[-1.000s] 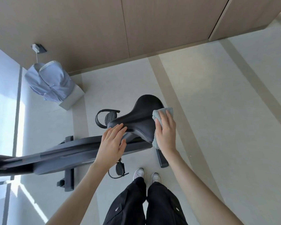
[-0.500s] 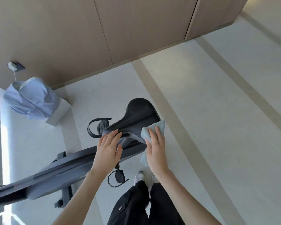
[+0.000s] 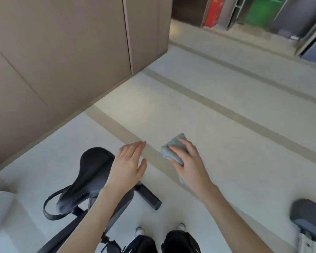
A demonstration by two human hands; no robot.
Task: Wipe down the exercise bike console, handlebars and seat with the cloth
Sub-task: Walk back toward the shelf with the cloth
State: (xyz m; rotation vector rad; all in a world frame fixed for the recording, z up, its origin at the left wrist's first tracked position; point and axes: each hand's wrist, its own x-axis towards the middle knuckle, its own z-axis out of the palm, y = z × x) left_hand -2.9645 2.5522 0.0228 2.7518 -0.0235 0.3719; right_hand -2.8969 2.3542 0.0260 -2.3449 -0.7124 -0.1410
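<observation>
Nearest to us were our own dark trousers (image 3: 179,242) and pale shoes (image 3: 140,231) at the bottom edge, standing on the light floor (image 3: 235,161). Beside our feet ran the dark frame of the exercise bike (image 3: 66,232), with a black pedal strap (image 3: 49,210) looping out on the left and a short black foot bar (image 3: 150,198) lying on the floor.

A little farther out, the black seat (image 3: 93,168) stood to the left, blurred along its near end. Our left hand (image 3: 128,167) hovered just right of the seat, palm down, its grip spread with fingers loosely extended and holding nothing; we could not tell whether the wrist brushed the seat's edge. Our right hand (image 3: 188,161) was well clear of the bike, over a tan floor stripe (image 3: 244,117), its grip closed around the grey-blue cloth (image 3: 173,148), bunched under the fingers with a tail hanging below the palm.

At the right edge we saw a grey padded part of other equipment (image 3: 308,218). Beyond the hands rose the beige wall panels (image 3: 62,52), and farthest off, blurred red and green shapes (image 3: 259,13) behind metal rails.
</observation>
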